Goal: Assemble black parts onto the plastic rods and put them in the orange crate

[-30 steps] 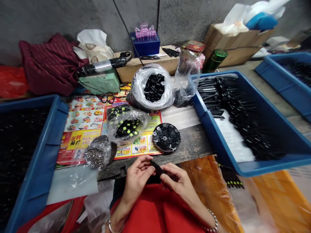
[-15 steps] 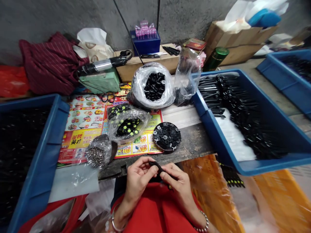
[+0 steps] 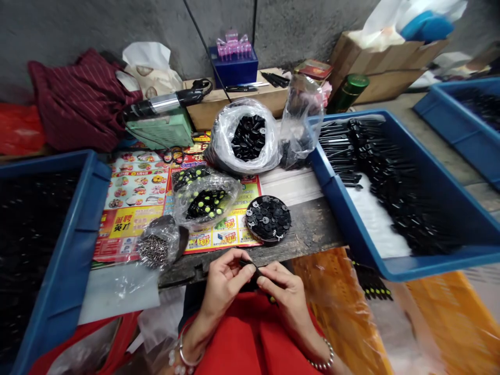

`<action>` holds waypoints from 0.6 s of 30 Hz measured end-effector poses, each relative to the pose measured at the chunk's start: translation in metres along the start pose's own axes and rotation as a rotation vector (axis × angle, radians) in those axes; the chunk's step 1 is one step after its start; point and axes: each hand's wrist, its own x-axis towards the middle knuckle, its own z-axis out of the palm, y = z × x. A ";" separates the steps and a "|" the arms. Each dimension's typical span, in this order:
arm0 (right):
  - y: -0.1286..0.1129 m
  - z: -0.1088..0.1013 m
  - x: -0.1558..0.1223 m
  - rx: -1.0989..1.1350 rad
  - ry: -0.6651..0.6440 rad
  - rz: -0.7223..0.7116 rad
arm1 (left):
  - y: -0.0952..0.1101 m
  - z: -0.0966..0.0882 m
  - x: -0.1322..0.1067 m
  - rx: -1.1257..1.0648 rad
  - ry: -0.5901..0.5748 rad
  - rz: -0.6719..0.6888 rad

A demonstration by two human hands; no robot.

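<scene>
Just over my lap, in front of the table's near edge, both hands are closed on one slim black clip (image 3: 253,272). My left hand (image 3: 223,285) pinches its left end between thumb and fingers. My right hand (image 3: 287,296) grips the other end, and a yellow-green spot shows beneath the fingers. Fingers hide most of the clip. Nearest to the hands is a round dish of flat black pieces (image 3: 269,219). To its left lie a plastic bag of black parts with yellow-green dots (image 3: 207,203) and a plastic-lined bowl of small metal pins or springs (image 3: 153,250).
A blue bin (image 3: 347,219) on the right holds rows of long black clips. Another blue bin (image 3: 88,208) with dark pieces stands left. Behind are an open bag of black parts (image 3: 250,138), an electric screwdriver-like tool (image 3: 164,104) and a blue box (image 3: 234,67).
Both hands stay at the same place with the clip between them. The clip has tilted slightly and my left fingers have shifted a little on it.
</scene>
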 end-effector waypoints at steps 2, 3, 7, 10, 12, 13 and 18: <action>-0.001 -0.001 0.001 -0.032 0.008 -0.048 | 0.001 0.001 0.000 0.031 0.002 0.000; -0.001 -0.001 0.001 -0.034 0.012 -0.052 | 0.002 0.001 0.000 0.038 0.010 -0.004; 0.000 0.001 -0.002 0.012 0.033 0.030 | 0.004 0.005 -0.005 0.040 0.073 -0.039; 0.000 0.003 -0.004 0.078 0.042 0.110 | 0.004 0.007 -0.008 0.029 0.120 -0.044; -0.001 0.003 -0.003 0.123 0.055 0.121 | 0.003 0.006 -0.008 0.019 0.130 -0.040; -0.002 0.002 -0.001 0.137 0.056 0.116 | 0.003 0.006 -0.007 0.016 0.120 -0.036; -0.008 -0.005 0.008 0.129 -0.093 0.134 | 0.000 0.000 -0.002 -0.022 0.044 -0.022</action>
